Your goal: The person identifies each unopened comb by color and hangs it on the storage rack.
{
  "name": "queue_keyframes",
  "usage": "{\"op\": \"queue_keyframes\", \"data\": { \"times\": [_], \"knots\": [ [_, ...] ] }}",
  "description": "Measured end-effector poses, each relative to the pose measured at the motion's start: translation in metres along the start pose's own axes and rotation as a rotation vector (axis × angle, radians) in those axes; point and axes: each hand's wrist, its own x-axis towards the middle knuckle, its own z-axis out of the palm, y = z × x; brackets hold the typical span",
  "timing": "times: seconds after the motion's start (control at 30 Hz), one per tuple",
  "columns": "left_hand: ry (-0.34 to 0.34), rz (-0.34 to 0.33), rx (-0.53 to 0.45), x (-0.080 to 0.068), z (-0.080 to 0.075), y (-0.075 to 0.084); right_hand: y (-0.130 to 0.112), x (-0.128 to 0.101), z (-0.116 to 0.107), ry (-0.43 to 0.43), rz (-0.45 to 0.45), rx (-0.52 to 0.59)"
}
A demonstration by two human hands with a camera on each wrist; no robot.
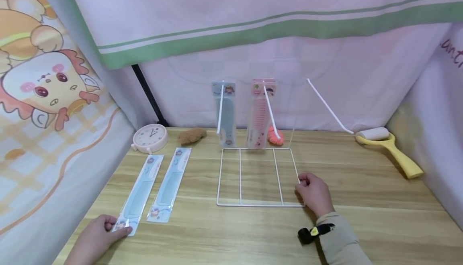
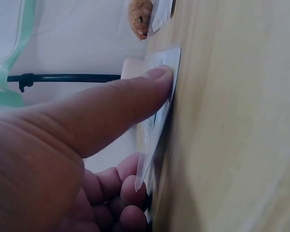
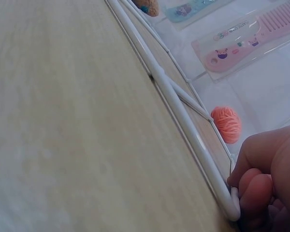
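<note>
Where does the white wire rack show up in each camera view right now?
Head: white wire rack at table centre, right hand at its right edge.
Left wrist: not in view.
Right wrist: its rail runs diagonally, top left to lower right.
Shared landmark: the orange yarn ball behind the rack.

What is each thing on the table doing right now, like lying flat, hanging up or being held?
Left hand: pinches the nearer packaged blue comb.
Second packaged blue comb: lies flat, untouched.
Right hand: grips the white wire rack at its right edge.
Hanging blue comb: on a hook.
Hanging pink comb: on a hook.
Third hook: bare.
Clock: lies on the table.
Lint roller: lies flat.
</note>
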Motion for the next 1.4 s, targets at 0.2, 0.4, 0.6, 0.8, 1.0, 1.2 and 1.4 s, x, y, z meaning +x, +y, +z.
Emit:
{"op": "queue_keyframes", "data": {
  "times": [0.2,0.4,0.6,0.8,1.0,1.2,1.4],
  "knots": [
    [-0.004,-0.015,-0.005,-0.001,-0.001,0.0,0.0,0.001,0.001,0.003,-0.001,0.002],
    [0.028,-0.018,-0.042,-0.004,-0.001,-0.004,0.001,0.001,0.001,0.008,-0.002,-0.001],
    [0.084,-0.042,-0.135,-0.007,-0.003,-0.014,0.002,0.001,0.001,0.003,-0.004,0.0],
    [0.2,-0.166,-0.248,-0.012,-0.009,-0.024,0.002,0.001,0.001,0.0,0.003,0.003],
    [0.406,-0.266,-0.405,-0.019,-0.01,-0.024,0.001,0.0,0.001,-0.002,0.006,0.004],
    [0.659,-0.264,-0.569,-0.025,-0.016,-0.017,0.001,-0.001,0.001,-0.007,0.013,0.01],
    [0.875,-0.217,-0.791,-0.027,-0.027,-0.003,0.001,0.0,0.001,-0.001,0.007,0.015]
  ]
}}
